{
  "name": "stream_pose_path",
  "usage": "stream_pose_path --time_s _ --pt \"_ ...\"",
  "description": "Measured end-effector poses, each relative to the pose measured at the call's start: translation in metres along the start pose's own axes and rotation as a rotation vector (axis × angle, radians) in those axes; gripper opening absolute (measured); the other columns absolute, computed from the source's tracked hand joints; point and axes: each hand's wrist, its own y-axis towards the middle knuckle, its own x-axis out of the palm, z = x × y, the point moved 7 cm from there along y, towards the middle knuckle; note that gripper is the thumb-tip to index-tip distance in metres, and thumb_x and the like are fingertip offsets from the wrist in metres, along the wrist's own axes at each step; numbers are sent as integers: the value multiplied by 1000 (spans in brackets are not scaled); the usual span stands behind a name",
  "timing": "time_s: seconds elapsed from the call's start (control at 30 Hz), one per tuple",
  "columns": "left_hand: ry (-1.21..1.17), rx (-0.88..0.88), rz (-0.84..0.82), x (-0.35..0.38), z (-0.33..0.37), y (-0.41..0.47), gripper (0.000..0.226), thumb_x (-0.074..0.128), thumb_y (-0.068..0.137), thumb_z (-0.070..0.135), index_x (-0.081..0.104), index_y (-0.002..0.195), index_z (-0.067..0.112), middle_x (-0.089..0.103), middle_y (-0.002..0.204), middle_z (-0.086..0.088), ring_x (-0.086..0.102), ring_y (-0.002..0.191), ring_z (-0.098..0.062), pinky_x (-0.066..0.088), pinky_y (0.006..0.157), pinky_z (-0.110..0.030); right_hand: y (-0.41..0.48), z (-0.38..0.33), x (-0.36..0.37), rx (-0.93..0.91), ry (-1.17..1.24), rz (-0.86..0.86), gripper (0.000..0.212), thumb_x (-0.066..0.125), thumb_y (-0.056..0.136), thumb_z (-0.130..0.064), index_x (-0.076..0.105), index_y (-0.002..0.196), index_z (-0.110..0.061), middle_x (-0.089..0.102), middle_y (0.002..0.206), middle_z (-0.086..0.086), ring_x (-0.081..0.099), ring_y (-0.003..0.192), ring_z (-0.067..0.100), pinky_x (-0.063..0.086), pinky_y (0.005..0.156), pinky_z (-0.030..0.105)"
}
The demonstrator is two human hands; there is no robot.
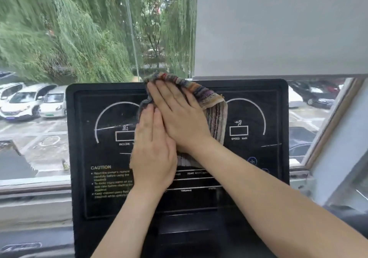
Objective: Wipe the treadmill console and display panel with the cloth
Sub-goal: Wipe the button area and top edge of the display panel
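The wiping step is in hand: the left hand (153, 154) and the right hand (179, 116) both press the striped cloth (216, 108) flat against the middle of the treadmill console (258, 158), the right hand partly overlapping the left. The cloth's top reaches the panel's upper rim. The fingers (159, 93) lie straight and released, clenching nothing. The next move probably calls for sliding the cloth sideways over the uncovered incline arc (107, 114), speed arc (256, 110) and caution text (110, 180). Counted: one cloth, one console, two hands, two arcs
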Motion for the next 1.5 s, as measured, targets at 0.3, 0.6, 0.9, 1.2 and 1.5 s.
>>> stream_pose_path --time_s 0.3,0.6,0.9,1.2,1.5 --pt "-69 249 -108 87 139 11 53 31 97 22 37 146 3 33 154 -12 27 143 -23 12 120 -37 -86 163 -29 411 -90 77 55 31 101 -31 26 152 -13 35 155 8 32 142 22 19 114 38" --pt "-18 427 -328 115 165 -68 53 36 96 21 36 147 5 30 155 -9 24 145 -21 13 120 -38 -198 164 -18 708 126 85 62 40 102 -24 8 152 -9 24 157 20 23 143 30 23 114 36" --pt "48 497 -699 133 178 -221 58 35 92 24 35 148 8 30 156 -6 23 144 -20 16 117 -38 -374 96 -5 1031 590 -398 77 39 101 -37 -20 150 -33 11 163 -3 51 127 22 42 92 31" --pt "-136 183 -977 100 171 -292 61 16 96 37 22 153 16 17 159 3 16 146 -10 14 120 -31 -423 55 -32 739 269 -756 75 43 95 -18 -2 151 4 11 155 33 17 145 39 23 118 42" --pt "-100 216 -943 39 170 -338 56 31 98 38 31 149 16 31 156 -1 26 143 -13 21 118 -32 -449 2 -84 582 128 -841 71 25 81 -30 45 140 4 46 140 30 40 134 44 36 108 55"
